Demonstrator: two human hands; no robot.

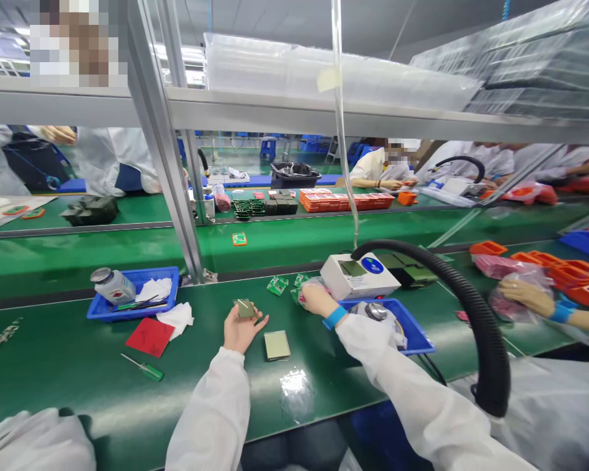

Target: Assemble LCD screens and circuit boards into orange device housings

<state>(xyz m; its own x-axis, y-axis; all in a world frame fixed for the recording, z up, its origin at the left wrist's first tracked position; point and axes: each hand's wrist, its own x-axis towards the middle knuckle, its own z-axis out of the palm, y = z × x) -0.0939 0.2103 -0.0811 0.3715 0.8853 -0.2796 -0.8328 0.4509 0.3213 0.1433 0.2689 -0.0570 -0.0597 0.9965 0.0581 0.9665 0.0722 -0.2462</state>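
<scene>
My left hand (241, 330) grips a small square LCD panel (246, 308) by its edges, above the green bench. Below and to the right of that hand lies a stack of similar pale square panels (277, 345). My right hand (319, 301), with a blue wrist strap, reaches to a clear plastic bag with pink in it (312, 283). Its fingers are curled down and partly hidden, so what they hold cannot be made out. Just left of the bag are green circuit boards (277, 285).
A white box-shaped device (358, 276) stands behind a blue tray (412, 330), with a black fume hose (471, 307) arching over my right sleeve. Leftward are another blue tray (98, 313) with a bottle, a red sheet (150, 336) and a screwdriver (150, 371). A co-worker's hand (527, 296) is at right.
</scene>
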